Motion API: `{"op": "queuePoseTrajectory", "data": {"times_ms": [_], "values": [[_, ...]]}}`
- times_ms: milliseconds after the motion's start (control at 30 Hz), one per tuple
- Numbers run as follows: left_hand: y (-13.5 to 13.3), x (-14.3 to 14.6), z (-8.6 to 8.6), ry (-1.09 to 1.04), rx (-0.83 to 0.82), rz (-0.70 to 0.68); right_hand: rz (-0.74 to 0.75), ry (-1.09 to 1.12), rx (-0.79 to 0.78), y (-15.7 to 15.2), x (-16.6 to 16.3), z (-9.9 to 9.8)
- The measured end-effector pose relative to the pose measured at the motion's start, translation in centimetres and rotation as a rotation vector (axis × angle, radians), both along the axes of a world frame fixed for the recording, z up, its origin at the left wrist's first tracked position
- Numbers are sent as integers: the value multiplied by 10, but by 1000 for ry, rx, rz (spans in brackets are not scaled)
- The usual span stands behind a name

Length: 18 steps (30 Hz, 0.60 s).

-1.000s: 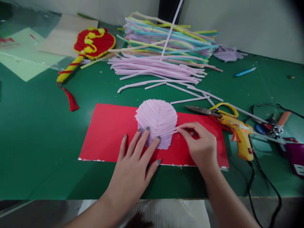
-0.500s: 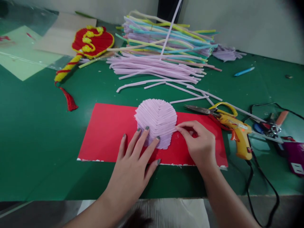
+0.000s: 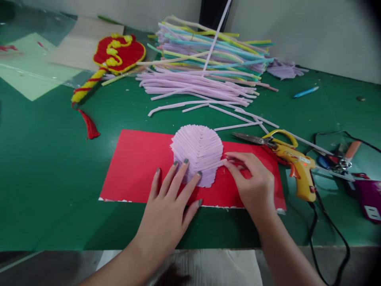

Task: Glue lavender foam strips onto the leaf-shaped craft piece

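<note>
A round, leaf-like piece of lilac pipe cleaners (image 3: 198, 143), laid in a V pattern, rests on a red sheet (image 3: 131, 167). My left hand (image 3: 171, 190) lies over its lower left part, fingers spread and tips pressing on it. At the right edge one pipe cleaner (image 3: 219, 163) sticks out sideways. The thumb and forefinger of my right hand (image 3: 253, 178) pinch its outer end. Just beyond that hand are scissors (image 3: 279, 137) with yellow handles and a yellow glue gun (image 3: 303, 171).
Behind the sheet lie loose lilac pipe cleaners (image 3: 196, 85) and a heap of mixed colours (image 3: 214, 47). A red and yellow fan-shaped ornament (image 3: 119, 53) is at the back left. A blue pen (image 3: 306, 92) and a purple object (image 3: 369, 198) are on the right. The glue gun's black cord (image 3: 312, 230) hangs over the table edge.
My right hand has shifted slightly right, and more of the pipe cleaner's end shows at the piece's edge. My left hand stays on the lilac piece. The view has shifted a little.
</note>
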<state>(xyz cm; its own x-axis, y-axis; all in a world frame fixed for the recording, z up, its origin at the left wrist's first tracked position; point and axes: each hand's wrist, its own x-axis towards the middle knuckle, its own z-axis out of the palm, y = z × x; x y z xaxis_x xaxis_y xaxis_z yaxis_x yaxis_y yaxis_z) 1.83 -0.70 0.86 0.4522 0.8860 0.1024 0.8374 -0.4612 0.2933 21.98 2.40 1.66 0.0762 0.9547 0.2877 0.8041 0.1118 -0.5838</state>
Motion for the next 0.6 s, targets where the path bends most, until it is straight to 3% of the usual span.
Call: {"op": "queuePoseTrajectory", "data": {"times_ms": [167, 300, 500, 600], "values": [[1, 0, 0, 5, 6, 7, 74, -170, 136, -28, -10, 8], [1, 0, 0, 6, 13, 9, 167, -252, 23, -50, -21, 1], [1, 1, 0, 3, 24, 2, -64, -183, 123, -40, -15, -3], [1, 1, -1, 0, 23, 4, -53, -112, 27, -25, -8, -2]]}}
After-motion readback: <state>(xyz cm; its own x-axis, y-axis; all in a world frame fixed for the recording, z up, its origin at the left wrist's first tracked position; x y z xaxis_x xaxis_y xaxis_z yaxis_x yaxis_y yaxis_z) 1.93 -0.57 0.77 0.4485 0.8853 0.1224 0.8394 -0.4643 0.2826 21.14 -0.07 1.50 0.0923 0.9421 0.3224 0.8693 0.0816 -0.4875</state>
